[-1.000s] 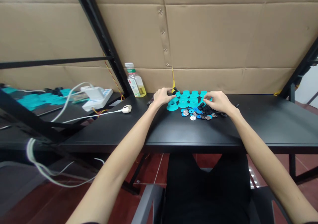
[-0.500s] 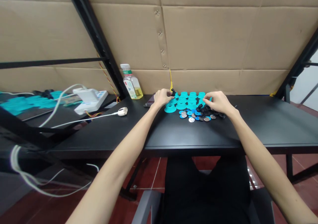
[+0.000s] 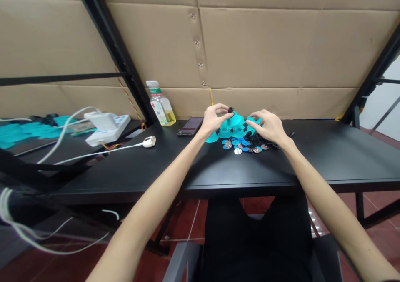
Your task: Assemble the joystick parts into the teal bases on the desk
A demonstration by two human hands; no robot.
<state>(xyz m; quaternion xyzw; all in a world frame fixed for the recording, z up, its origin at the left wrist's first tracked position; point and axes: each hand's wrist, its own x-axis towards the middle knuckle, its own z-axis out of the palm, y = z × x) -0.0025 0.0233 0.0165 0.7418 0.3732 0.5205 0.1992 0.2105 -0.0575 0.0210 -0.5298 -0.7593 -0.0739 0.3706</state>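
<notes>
Thumb and fingers of my left hand (image 3: 215,118) are closed round a small black knob (image 3: 231,110). Directly below the knob is a teal flared cup (image 3: 236,119), raised above the others and tilted; whether the two are joined I cannot tell. My right hand (image 3: 268,126) is beside it on the right, fingers curved and apart, with nothing visible between them. Several more teal cups (image 3: 211,138) stand on the table under and between the hands. In front of them lie blue and silvery discs (image 3: 238,151), and a heap of black parts (image 3: 258,139) is under my right hand.
The black table (image 3: 218,171) meets a cardboard wall (image 3: 265,48). To the left are a phone (image 3: 191,125), a drink bottle (image 3: 163,104), a white cable plug (image 3: 149,141) and a power strip (image 3: 109,132). More teal pieces (image 3: 25,132) lie at the far left.
My left hand has moved right over the cups with the black knob, and a teal cup is now raised beneath it. My right hand's fingers have spread. The phone is now uncovered.
</notes>
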